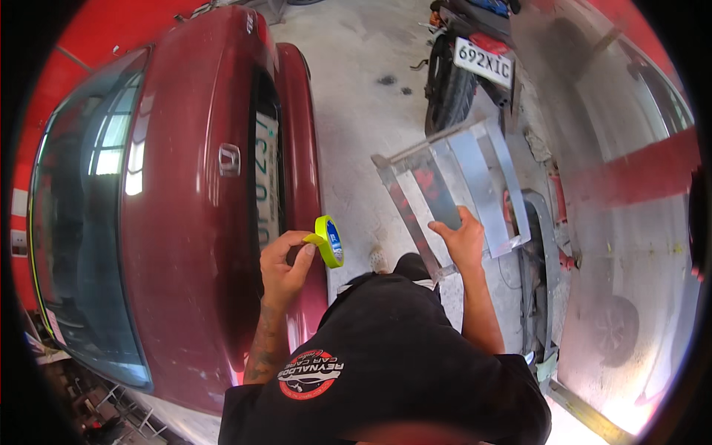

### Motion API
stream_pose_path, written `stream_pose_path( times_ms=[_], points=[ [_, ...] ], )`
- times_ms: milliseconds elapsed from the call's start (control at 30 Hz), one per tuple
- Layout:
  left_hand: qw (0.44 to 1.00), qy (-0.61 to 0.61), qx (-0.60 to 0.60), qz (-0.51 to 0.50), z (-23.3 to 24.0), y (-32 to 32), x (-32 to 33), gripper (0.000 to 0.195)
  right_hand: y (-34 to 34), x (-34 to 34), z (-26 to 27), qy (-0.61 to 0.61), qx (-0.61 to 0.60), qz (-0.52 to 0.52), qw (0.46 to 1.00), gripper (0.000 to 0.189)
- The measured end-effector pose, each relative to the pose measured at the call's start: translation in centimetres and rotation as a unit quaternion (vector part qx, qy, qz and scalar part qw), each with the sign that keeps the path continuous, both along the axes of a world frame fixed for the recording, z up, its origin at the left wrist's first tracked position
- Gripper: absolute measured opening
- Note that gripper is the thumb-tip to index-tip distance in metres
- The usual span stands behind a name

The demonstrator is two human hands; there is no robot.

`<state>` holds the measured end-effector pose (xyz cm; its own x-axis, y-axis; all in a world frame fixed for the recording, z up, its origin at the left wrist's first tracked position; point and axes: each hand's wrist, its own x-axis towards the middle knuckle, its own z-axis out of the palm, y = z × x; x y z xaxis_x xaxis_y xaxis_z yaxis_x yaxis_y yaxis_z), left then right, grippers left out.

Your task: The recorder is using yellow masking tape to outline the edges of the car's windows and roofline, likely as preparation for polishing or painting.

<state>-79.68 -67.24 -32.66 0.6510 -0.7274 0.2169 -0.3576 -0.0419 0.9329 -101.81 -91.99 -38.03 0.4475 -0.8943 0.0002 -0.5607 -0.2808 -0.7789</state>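
My left hand (286, 264) pinches the loose end of a roll of yellow-green masking tape (327, 255) between thumb and fingers. The roll hangs just past my fingertips, its blue inner label showing. Behind that hand is the rear of a maroon Honda sedan (178, 233), its trunk lid down. My right hand (463, 236) grips one slat of a metal slatted stand (470, 172), thumb on top and the other fingers mostly hidden. The stand tilts beside my right leg.
A parked motorcycle (459, 78) stands ahead on the concrete floor (356, 94). To the right, a dark metal car part (537, 267) lies along a glossy, reflective wall panel (617, 261). A shelf or rack with assorted items (111, 406) is at the lower left.
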Motion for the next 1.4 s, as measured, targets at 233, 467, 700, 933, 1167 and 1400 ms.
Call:
stream_pose_path(
  times_ms=[233, 467, 700, 933, 1167, 1400],
  points=[
    [0.999, 0.005, 0.037, 0.022, -0.8, -12.6, 8.4, 0.011, -12.3, 15.8, 7.8, -0.144, 0.010, 0.058, 0.988, 0.036],
    [0.994, -0.049, 0.087, 0.045, 0.8, -27.9, 21.2, 0.011, -27.9, 30.8, 11.8, -0.171, 0.021, 0.133, 0.976, 0.036],
    [0.987, -0.054, 0.069, 0.132, 4.5, -37.2, 33.3, 0.014, -39.0, 45.3, 14.3, -0.151, 0.058, 0.193, 0.968, 0.038],
    [0.987, -0.041, -0.007, 0.156, 2.4, -46.0, 48.0, 0.012, -49.1, 60.5, 11.7, -0.089, -0.049, 0.241, 0.965, 0.032],
    [0.974, -0.081, -0.068, 0.198, 7.1, -52.9, 64.9, 0.013, -59.4, 75.5, 12.2, -0.098, 0.062, 0.250, 0.961, 0.026],
    [0.953, -0.052, -0.076, 0.289, 7.7, -53.6, 75.3, 0.011, -62.9, 88.2, 10.2, -0.172, 0.167, 0.239, 0.941, 0.024]
  ],
)
